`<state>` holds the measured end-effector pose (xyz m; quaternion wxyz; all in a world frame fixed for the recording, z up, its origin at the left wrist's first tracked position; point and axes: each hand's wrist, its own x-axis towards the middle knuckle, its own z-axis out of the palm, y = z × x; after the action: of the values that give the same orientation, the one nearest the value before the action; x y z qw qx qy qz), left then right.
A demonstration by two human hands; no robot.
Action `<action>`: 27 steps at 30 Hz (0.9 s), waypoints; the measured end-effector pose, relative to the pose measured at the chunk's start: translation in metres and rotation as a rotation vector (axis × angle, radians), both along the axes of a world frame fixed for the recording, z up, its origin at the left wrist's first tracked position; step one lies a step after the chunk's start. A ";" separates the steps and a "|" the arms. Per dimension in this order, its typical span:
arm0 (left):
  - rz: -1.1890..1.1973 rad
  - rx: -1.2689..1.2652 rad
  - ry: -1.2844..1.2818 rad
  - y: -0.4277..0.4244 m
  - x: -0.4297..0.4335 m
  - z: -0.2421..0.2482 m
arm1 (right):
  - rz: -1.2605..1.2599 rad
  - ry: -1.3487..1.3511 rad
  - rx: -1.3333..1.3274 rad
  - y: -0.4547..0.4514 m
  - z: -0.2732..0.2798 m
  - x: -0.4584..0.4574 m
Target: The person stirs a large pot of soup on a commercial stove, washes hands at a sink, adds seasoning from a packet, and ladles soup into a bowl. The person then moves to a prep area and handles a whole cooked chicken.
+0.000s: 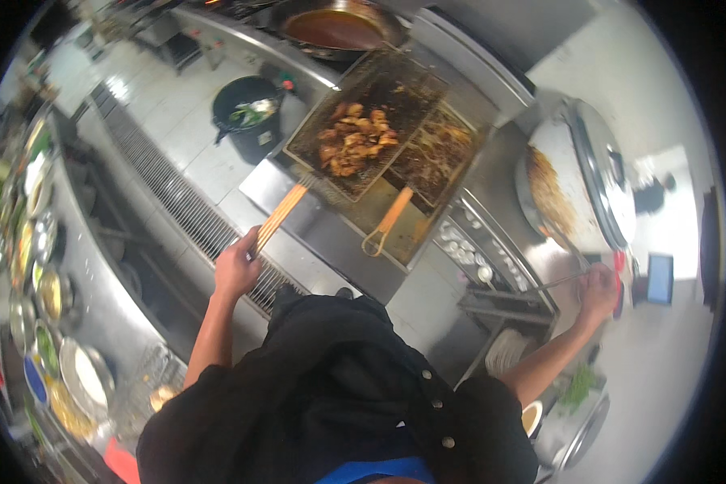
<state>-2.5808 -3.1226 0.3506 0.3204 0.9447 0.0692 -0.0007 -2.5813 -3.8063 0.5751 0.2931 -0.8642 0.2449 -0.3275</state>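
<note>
My left hand (pixel 238 262) is closed around the ribbed orange handle (pixel 282 212) of a wire fryer basket (pixel 296 148). Browned fried pieces (pixel 357 138) lie in that basket, which sits over the fryer. A second basket, its orange handle (pixel 389 218) untouched, rests beside it with dark bits inside. Out to the right, my right hand (pixel 599 289) grips a thin metal utensil (pixel 559 281) whose kind I cannot tell. It is near a large round pot (pixel 523 193) holding shredded or grained food (pixel 547 193), with a metal lid (pixel 599 175) tilted up.
A wok of reddish liquid (pixel 336 30) stands beyond the fryer. On the tiled floor are a black bin (pixel 248 133) with green scraps and a drain grate (pixel 175 175). Bowls of ingredients (pixel 54 293) line the left counter. A tray of small pale items (pixel 466 251) sits right of the fryer.
</note>
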 end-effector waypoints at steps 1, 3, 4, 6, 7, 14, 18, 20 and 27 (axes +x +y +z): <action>0.001 -0.044 0.023 0.002 0.002 0.006 | -0.010 -0.086 0.008 0.022 0.018 -0.020; -0.032 -0.068 0.045 0.008 0.005 0.004 | -0.019 -0.207 0.187 0.004 -0.011 -0.097; -0.025 -0.082 0.038 0.011 0.005 0.003 | -0.007 -0.166 0.516 0.050 -0.021 -0.104; -0.060 -0.092 0.014 0.016 0.009 0.008 | 0.131 0.015 1.012 0.088 -0.081 -0.128; -0.084 -0.087 0.030 0.017 0.014 0.008 | 0.242 0.020 1.097 0.086 -0.125 -0.124; -0.117 -0.085 0.001 0.048 0.022 0.003 | 0.242 -0.166 1.264 0.171 -0.188 -0.025; -0.118 -0.068 0.025 0.053 0.018 -0.005 | 0.503 -0.393 0.943 0.202 -0.085 -0.061; -0.126 -0.114 -0.035 0.048 0.017 -0.015 | 0.527 -0.348 0.819 0.196 -0.045 -0.067; -0.101 -0.180 -0.022 0.032 -0.002 -0.026 | 0.328 0.334 0.379 0.196 0.004 0.061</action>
<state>-2.5825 -3.0908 0.3243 0.4044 0.9143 0.0179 -0.0127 -2.5200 -3.6102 0.5787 0.4538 -0.8640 0.2039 -0.0775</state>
